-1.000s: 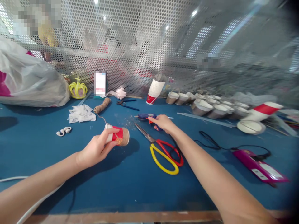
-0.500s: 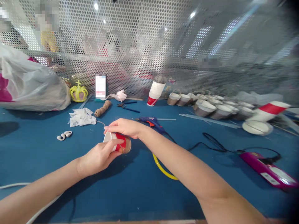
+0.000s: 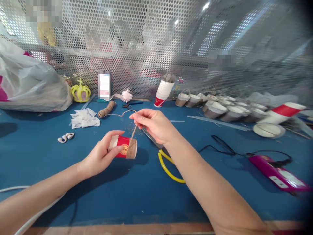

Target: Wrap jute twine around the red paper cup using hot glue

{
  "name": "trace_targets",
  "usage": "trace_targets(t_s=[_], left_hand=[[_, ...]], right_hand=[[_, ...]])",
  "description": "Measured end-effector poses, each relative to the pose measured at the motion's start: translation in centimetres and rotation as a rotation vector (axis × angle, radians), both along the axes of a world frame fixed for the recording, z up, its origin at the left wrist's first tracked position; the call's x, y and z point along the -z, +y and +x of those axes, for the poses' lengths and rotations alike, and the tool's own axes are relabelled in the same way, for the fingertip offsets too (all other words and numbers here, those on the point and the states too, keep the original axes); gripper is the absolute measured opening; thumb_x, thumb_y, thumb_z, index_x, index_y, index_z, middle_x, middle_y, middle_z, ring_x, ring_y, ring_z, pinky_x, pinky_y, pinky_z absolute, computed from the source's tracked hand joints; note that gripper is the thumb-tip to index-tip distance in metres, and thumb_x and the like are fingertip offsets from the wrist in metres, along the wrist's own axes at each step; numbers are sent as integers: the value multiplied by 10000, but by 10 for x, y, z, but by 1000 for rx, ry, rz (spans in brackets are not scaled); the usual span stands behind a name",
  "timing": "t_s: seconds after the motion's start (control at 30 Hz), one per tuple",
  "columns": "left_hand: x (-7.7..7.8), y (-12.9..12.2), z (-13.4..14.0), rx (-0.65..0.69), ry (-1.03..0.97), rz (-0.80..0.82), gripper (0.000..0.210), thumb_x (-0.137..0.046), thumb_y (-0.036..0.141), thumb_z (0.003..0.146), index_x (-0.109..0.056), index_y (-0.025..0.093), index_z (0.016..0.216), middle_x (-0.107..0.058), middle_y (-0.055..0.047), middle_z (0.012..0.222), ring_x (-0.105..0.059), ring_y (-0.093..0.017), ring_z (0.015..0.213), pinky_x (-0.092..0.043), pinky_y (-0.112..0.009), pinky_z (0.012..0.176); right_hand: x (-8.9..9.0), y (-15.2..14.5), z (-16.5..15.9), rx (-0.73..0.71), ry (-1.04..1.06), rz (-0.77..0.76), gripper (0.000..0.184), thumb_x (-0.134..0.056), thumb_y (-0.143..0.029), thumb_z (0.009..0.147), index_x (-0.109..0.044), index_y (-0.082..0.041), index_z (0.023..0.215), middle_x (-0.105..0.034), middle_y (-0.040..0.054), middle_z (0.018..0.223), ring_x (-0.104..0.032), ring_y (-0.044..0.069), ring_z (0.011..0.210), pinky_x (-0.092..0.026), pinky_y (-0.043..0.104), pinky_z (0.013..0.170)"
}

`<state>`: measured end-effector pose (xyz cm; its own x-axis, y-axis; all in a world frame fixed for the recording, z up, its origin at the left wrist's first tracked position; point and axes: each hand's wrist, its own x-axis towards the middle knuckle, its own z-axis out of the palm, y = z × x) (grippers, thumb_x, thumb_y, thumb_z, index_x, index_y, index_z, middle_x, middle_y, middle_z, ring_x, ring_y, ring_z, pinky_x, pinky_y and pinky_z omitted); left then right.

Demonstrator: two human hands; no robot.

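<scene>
The left hand holds a red-and-white paper cup on its side just above the blue table, near the middle of the view; its grip is closed around the cup's white open end, thumb on top and fingers below. The cup's far end, toward 3 o'clock, is wrapped in brown jute twine. The right hand sits just at 1 o'clock of the cup, its grip pinched on the twine between thumb and fingertips, so that a short taut length runs down from the pinch to the wrapped end of the cup. From the pinch the twine loops away toward 10 o'clock across the table to a twine spool lying near the back. Under the right forearm lie scissors with a yellow handle, the blades partly hidden by the wrist. At 9 o'clock of the spool is a heap of white lace scraps, and below it two small white curled pieces. At 10 o'clock of the cup, against the perforated metal screen, stand a yellow crown ornament and a large plastic bag. At 12 o'clock a stack of paper cups leans, and from there toward 2 o'clock runs a row of twine-wrapped cup baskets. At 3 o'clock a magenta device with a black cable lies on the table.
</scene>
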<state>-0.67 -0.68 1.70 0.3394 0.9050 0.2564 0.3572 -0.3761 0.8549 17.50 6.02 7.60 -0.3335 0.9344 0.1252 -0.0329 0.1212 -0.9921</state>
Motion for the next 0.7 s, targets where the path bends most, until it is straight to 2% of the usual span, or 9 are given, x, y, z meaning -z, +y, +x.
trace_targets(t_s=[0.27, 0.47, 0.7], left_hand=[[0, -1, 1, 23, -44, -90, 365, -408, 370, 868, -362, 204, 1190, -533, 20, 716, -477, -101, 563, -437, -217, 544], [-4, -6, -1, 81, 18, -9, 352, -406, 318, 876, -350, 192, 1200, -561, -16, 840, -509, -112, 651, -447, -226, 622], [-1, -8, -3, 104, 2, 94, 336, -424, 269, 874, -366, 206, 1200, -563, -6, 834, -478, -94, 602, -417, -196, 573]], right_hand=[[2, -4, -3, 58, -131, 122, 216, -668, -355, 652, -628, -145, 688, -554, -17, 596, -444, 75, 540, -367, 229, 521], [8, -2, -5, 76, -198, 120, 207, -641, -344, 677, -620, -138, 681, -531, -24, 571, -444, 71, 529, -376, 229, 534], [11, -3, -5, 78, -262, 114, 202, -640, -343, 676, -613, -143, 673, -534, -25, 567, -452, 77, 524, -389, 235, 542]])
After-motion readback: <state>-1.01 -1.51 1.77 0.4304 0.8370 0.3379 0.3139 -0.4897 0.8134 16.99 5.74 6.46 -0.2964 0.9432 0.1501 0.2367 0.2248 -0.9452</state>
